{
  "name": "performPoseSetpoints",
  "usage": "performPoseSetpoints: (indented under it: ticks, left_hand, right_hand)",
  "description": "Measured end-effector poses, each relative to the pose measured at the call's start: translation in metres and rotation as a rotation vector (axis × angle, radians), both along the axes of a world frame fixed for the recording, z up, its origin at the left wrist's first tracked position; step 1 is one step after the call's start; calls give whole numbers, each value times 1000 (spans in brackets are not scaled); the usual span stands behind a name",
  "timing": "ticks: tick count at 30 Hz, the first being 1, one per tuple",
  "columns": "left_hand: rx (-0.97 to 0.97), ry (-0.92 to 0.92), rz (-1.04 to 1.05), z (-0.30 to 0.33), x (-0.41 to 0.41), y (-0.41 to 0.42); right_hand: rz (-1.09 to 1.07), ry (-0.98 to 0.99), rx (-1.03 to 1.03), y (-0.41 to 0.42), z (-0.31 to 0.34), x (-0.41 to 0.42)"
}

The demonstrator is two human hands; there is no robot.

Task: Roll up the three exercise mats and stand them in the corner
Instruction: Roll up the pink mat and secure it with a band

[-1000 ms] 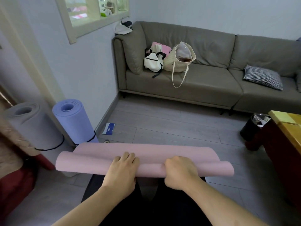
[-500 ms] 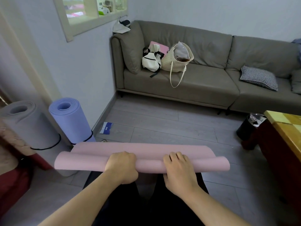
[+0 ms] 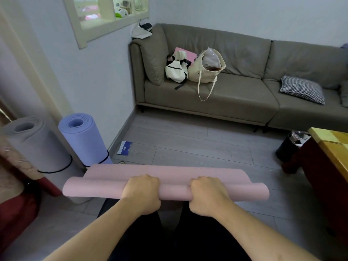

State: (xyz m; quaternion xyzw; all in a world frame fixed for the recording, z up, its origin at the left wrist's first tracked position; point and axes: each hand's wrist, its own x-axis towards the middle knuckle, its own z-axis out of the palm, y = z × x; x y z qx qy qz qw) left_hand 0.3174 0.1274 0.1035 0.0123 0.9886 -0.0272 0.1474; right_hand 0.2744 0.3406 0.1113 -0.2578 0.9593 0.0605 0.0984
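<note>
A pink mat (image 3: 173, 174) lies crosswise in front of me, its near part wound into a thin roll and a flat strip showing behind the roll. My left hand (image 3: 141, 193) grips the roll left of centre. My right hand (image 3: 206, 194) grips it right of centre, fingers curled over the top. A blue rolled mat (image 3: 84, 140) stands upright by the wall at the left, bound with a black band. Further left a grey rolled mat (image 3: 35, 146) stands upright, also banded.
A grey sofa (image 3: 235, 98) runs along the far wall with two bags (image 3: 190, 66) and a checked cushion (image 3: 302, 89). A wooden table (image 3: 331, 147) and a black bin (image 3: 290, 147) are at the right. A blue-white paper (image 3: 124, 147) lies on the floor.
Both hands have taken turns re-gripping and now both curl over the roll. The roll has turned away from me and the flat strip behind it is shorter.
</note>
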Motion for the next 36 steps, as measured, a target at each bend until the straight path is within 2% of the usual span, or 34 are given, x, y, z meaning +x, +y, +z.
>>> performPoseSetpoints:
  ticks: [3, 6, 8, 13, 17, 19, 21, 26, 28, 32, 36]
  left_hand:
    - [77, -112, 9, 9, 1, -2]
    - [81, -192, 7, 13, -1, 0]
    - [46, -150, -14, 10, 1, 3]
    - [-10, 122, -50, -10, 19, 8]
    - [-26, 145, -42, -21, 21, 10]
    - [-56, 158, -2, -17, 18, 12]
    - [-45, 126, -15, -13, 12, 12]
    - [90, -39, 32, 0, -1, 5]
    - [59, -23, 5, 0, -3, 7]
    - [22, 141, -31, -15, 12, 10]
    - [32, 160, -38, -24, 15, 7]
  right_hand:
    - [73, 135, -18, 12, -14, 17]
    - [66, 133, 4, 11, -24, 28]
    - [11, 87, -7, 6, -16, 23]
    - [-56, -156, -17, 1, -5, -4]
    - [-68, -238, 16, -5, 0, -12]
    - [-49, -172, 10, -6, -3, -7]
    - [8, 10, -31, 0, -13, 6]
    - [73, 248, -166, 12, -41, 28]
    - [29, 230, -145, 8, -39, 21]
    - [-15, 76, -48, -7, -16, 1]
    - [-20, 18, -58, -9, -9, -3]
